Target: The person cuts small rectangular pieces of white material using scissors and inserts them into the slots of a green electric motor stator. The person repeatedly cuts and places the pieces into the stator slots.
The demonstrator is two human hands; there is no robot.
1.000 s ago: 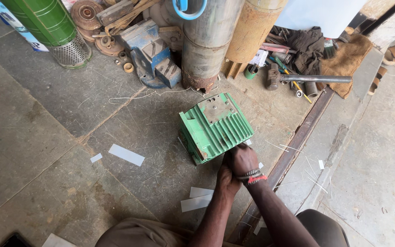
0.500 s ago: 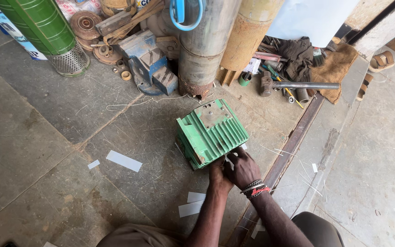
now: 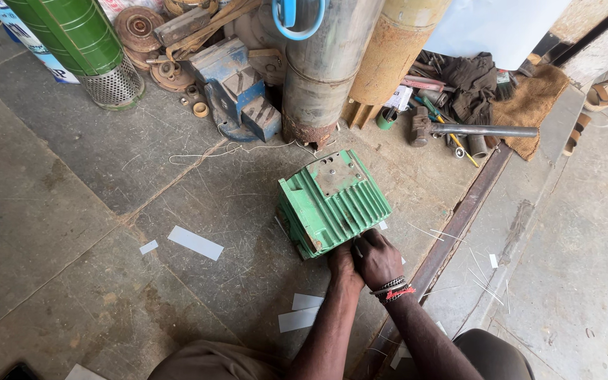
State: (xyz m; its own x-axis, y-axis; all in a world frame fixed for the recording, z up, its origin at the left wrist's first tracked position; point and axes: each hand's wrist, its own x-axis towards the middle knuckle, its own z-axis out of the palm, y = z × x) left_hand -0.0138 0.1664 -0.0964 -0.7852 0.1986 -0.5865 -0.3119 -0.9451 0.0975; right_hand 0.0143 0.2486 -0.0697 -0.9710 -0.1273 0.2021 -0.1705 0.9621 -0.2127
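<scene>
- Right hand [image 3: 378,259], back turned up, fingers curled down against the near lower edge of the green finned motor housing [image 3: 333,202]; bead and thread bands round the wrist.
- Left hand [image 3: 342,266] tucked just beside and partly under the right, pressed to the same edge; whether closed on anything cannot be told, fingers hidden.
- Both forearms reaching up from the bottom of the view, nearly parallel, converging at the housing.
- Housing straight ahead of the hands, lying on the concrete floor [image 3: 58,211], tilted, ribbed side up, a grey plate on its far top face.
- White paper strips [image 3: 303,312] just left of the left forearm; another white strip [image 3: 195,243] farther left on the floor.
- Rusty steel rail [image 3: 452,225] running diagonally just right of the right hand.
- Beyond the housing, a blue bench vise [image 3: 237,88] and a grey cylinder [image 3: 325,63] beside a rusty tube [image 3: 395,49].
- Far left ahead, a green cylinder [image 3: 72,32] with a mesh base.
- Far right ahead, a metal pipe [image 3: 487,130] among loose tools and a dark rag [image 3: 474,81].
</scene>
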